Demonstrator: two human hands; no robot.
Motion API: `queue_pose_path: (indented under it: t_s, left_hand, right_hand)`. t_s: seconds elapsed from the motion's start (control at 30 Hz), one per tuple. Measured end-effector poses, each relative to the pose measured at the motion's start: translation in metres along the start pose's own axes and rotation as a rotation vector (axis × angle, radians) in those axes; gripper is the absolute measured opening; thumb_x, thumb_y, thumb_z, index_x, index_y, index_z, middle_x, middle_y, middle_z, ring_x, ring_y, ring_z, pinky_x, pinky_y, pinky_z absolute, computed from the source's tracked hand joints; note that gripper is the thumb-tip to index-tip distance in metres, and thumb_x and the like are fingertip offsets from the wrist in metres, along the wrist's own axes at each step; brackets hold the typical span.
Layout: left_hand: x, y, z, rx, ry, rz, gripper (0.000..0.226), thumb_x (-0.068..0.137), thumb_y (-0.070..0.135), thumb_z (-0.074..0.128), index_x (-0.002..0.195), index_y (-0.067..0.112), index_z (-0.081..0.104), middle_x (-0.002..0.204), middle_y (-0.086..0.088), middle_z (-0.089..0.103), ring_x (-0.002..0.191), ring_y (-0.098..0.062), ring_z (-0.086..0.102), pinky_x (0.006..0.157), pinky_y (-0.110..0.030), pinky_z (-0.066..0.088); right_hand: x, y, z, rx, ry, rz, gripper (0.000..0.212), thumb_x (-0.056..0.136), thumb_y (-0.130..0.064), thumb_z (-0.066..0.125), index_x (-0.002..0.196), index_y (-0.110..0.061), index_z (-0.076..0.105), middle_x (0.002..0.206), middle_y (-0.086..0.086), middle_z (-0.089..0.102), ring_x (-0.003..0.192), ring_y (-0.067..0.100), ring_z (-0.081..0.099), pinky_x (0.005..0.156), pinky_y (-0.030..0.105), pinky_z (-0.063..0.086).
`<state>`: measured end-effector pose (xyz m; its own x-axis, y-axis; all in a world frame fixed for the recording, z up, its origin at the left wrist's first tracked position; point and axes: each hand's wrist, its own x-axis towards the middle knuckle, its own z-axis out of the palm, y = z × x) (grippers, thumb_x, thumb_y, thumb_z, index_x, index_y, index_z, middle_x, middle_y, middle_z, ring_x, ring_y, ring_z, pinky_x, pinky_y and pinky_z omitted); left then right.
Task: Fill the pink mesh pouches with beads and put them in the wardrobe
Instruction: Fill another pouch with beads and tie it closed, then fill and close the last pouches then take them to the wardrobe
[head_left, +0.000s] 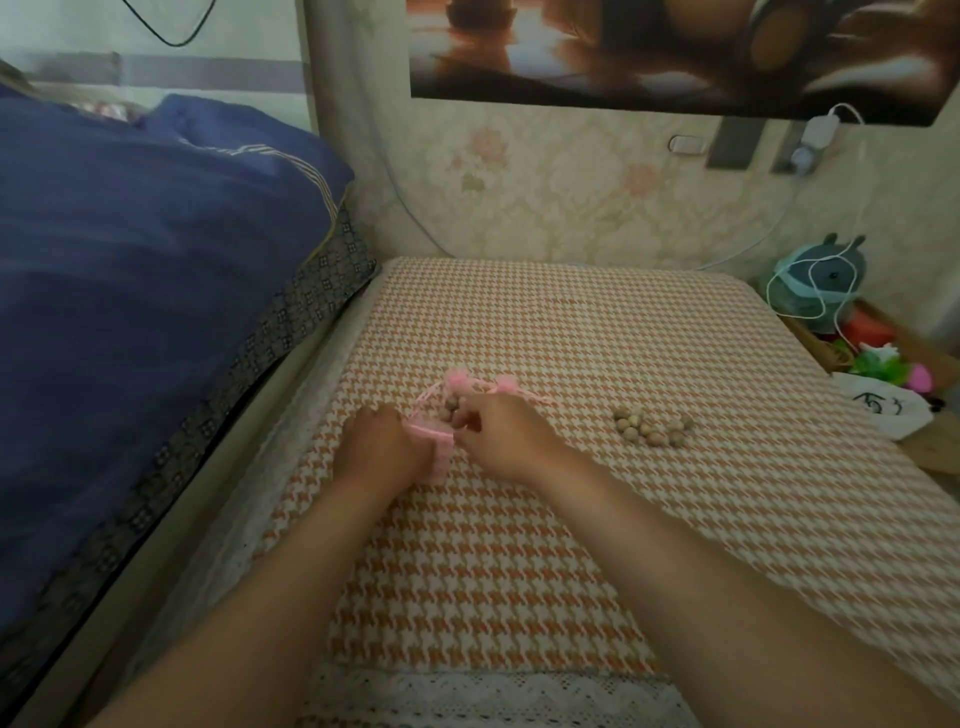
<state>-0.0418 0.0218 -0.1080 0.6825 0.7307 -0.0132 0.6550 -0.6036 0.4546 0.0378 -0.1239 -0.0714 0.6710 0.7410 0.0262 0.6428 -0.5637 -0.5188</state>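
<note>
On the houndstooth cloth (519, 571) both hands meet at a pink mesh pouch (435, 453). Should its mouth sag or slip closed during filling, beads (451, 411) would likely miss it and roll away across the flat cloth. The left hand (382, 447) grips the pouch, fingers curled round its edge, while the right hand (501, 434) has its fingertips drawn together on a few beads at the mouth. Just beyond lie two pink tufts (457, 378), and well apart to the right a heap of spare beads (652, 427).

Blue quilt (156, 249), houndstooth cloth (519, 545).
</note>
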Motion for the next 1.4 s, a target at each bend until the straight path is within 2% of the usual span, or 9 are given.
queue_pose_path:
  t_s: [0.2,0.4,0.6,0.8,0.97,1.07,1.17,1.3,1.4]
  left_hand:
    - [-0.01,-0.004,-0.005,-0.097,0.005,0.037,0.012,0.082,0.025,0.064,0.073,0.016,0.065,0.084,-0.009,0.069,0.078,-0.025,0.063,0.062,-0.03,0.048]
    - [-0.017,0.003,-0.02,-0.342,-0.141,0.238,0.007,0.088,0.017,0.067,0.082,0.019,0.064,0.08,-0.005,0.069,0.075,-0.022,0.066,0.066,-0.033,0.053]
    - [-0.04,0.052,-0.024,-0.481,-0.291,0.342,0.016,0.084,0.002,0.065,0.094,0.016,0.065,0.073,-0.005,0.068,0.06,-0.012,0.064,0.047,-0.017,0.048]
    - [-0.054,0.098,0.01,-0.37,-0.454,0.386,0.032,0.087,0.005,0.062,0.119,0.01,0.057,0.075,-0.003,0.063,0.064,-0.015,0.061,0.054,-0.024,0.05]
    - [-0.059,0.121,0.036,-0.161,-0.42,0.475,0.037,0.091,0.018,0.057,0.128,0.016,0.052,0.105,-0.012,0.07,0.09,-0.025,0.066,0.073,-0.032,0.052]
    - [-0.057,0.128,0.047,0.007,-0.315,0.541,0.04,0.092,0.029,0.055,0.131,0.019,0.052,0.119,-0.008,0.066,0.106,-0.024,0.061,0.086,-0.034,0.05]
    - [-0.055,0.133,0.054,0.111,-0.165,0.691,0.053,0.088,0.04,0.059,0.137,0.022,0.049,0.134,-0.003,0.054,0.126,-0.023,0.046,0.104,-0.04,0.039]
    - [-0.055,0.136,0.06,0.128,-0.238,0.774,0.101,0.059,0.078,0.055,0.142,0.021,0.044,0.136,0.0,0.051,0.128,-0.023,0.044,0.106,-0.042,0.037]
    - [-0.049,0.134,0.065,0.184,-0.213,0.818,0.096,0.063,0.072,0.069,0.142,0.022,0.046,0.131,-0.001,0.055,0.124,-0.024,0.049,0.104,-0.041,0.04]
  right_hand:
    - [-0.009,-0.001,0.018,0.074,-0.077,0.059,0.052,0.093,-0.029,0.063,0.143,-0.02,0.052,0.135,0.005,0.061,0.118,0.024,0.061,0.096,0.037,0.05]
    - [-0.02,0.005,0.006,0.242,0.029,0.002,0.063,0.089,-0.045,0.059,0.148,-0.031,0.043,0.146,-0.005,0.05,0.129,0.014,0.052,0.106,0.04,0.049]
    - [-0.043,0.035,-0.024,0.378,0.157,0.114,0.024,0.094,-0.031,0.067,0.117,-0.025,0.062,0.096,-0.003,0.067,0.078,0.013,0.065,0.065,0.026,0.052]
    - [-0.073,0.078,-0.054,0.356,0.142,0.288,0.007,0.09,-0.017,0.07,0.085,-0.019,0.067,0.059,0.003,0.069,0.05,0.018,0.067,0.055,0.035,0.057]
    - [-0.083,0.103,-0.066,0.251,0.08,0.355,0.016,0.088,-0.019,0.073,0.072,-0.016,0.075,0.071,0.002,0.073,0.066,0.017,0.07,0.07,0.036,0.059]
    - [-0.081,0.115,-0.068,0.19,0.048,0.381,0.026,0.088,-0.023,0.074,0.062,-0.022,0.072,0.065,-0.004,0.07,0.065,0.01,0.064,0.061,0.027,0.051]
    - [-0.076,0.123,-0.071,0.195,0.032,0.395,0.021,0.087,-0.024,0.074,0.067,-0.022,0.075,0.064,-0.007,0.067,0.071,0.011,0.066,0.066,0.024,0.05]
    - [-0.07,0.128,-0.073,0.223,0.011,0.398,0.019,0.087,-0.025,0.072,0.073,-0.015,0.079,0.067,0.001,0.071,0.066,0.014,0.066,0.061,0.026,0.05]
    - [-0.068,0.13,-0.073,0.334,-0.015,0.405,0.023,0.095,-0.026,0.065,0.082,-0.012,0.077,0.069,0.008,0.07,0.047,0.015,0.061,0.048,0.028,0.048]
